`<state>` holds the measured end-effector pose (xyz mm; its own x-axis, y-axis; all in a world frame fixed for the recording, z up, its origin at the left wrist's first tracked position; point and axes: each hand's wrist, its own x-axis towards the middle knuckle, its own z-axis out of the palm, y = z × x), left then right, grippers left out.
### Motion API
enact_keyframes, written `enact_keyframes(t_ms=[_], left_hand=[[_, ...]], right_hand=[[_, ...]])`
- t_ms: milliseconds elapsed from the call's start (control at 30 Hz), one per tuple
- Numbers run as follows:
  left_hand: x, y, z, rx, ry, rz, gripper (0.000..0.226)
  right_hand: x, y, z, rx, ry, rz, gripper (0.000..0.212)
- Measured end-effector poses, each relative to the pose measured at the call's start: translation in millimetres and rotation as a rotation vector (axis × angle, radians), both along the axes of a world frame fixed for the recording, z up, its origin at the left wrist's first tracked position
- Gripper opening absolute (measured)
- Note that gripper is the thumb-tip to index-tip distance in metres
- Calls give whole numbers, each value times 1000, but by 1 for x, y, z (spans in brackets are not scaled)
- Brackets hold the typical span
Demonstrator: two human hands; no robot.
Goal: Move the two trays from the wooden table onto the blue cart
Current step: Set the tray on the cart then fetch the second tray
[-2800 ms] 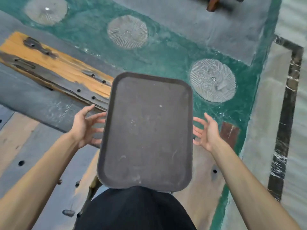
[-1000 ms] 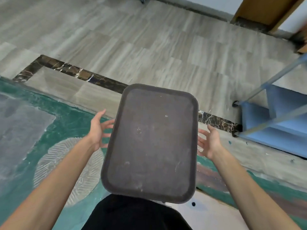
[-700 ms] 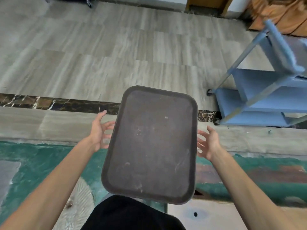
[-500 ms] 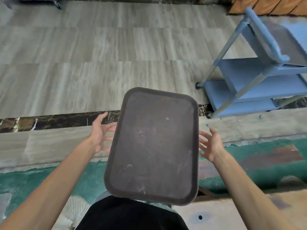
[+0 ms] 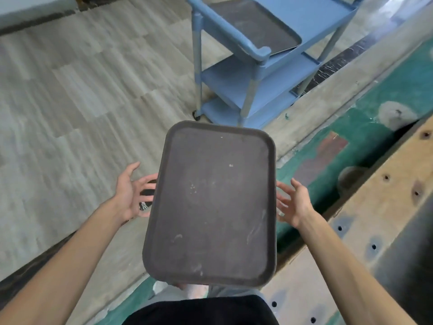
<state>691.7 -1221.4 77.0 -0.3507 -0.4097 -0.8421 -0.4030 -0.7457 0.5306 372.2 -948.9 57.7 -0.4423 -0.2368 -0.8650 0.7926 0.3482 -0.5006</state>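
We look down on a floor (image 5: 77, 95) of pale grey, wood-grained tiles filling the left of the frame. A dark marble strip (image 5: 337, 64) runs diagonally at upper right — beyond it, worn green paint (image 5: 365, 127). At upper left, a white wall base (image 5: 30, 8). Lower right — a scuffed wooden surface (image 5: 384, 207) with drilled holes.

Two trays (image 5: 210, 202) (image 5: 255, 26), one cart (image 5: 253, 78), seemingly one table (image 5: 386, 207).

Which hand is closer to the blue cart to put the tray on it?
Right, slightly. Both hands hold the tray, left hand and right hand on opposite edges, but the blue cart stands ahead and to the right.
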Motion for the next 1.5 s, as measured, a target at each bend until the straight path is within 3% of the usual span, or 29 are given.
enact_keyframes(t_ms=[267, 600, 1000, 1233, 1500], left_hand=[[-224, -5, -8, 10, -5, -148, 79], [-434, -19, 15, 13, 83, -327, 81], [-678, -64, -20, 91, 80, -308, 79], [-774, -110, -3, 145, 125, -240, 80], [-825, -181, 34, 112, 227, -135, 85]], right_hand=[[-168, 36, 3, 26, 20, -148, 45], [-334, 62, 30, 9, 73, -306, 51], [-567, 12, 25, 76, 120, -297, 48], [-691, -43, 44, 84, 138, -246, 46], [-800, -140, 70, 30, 171, -100, 41]])
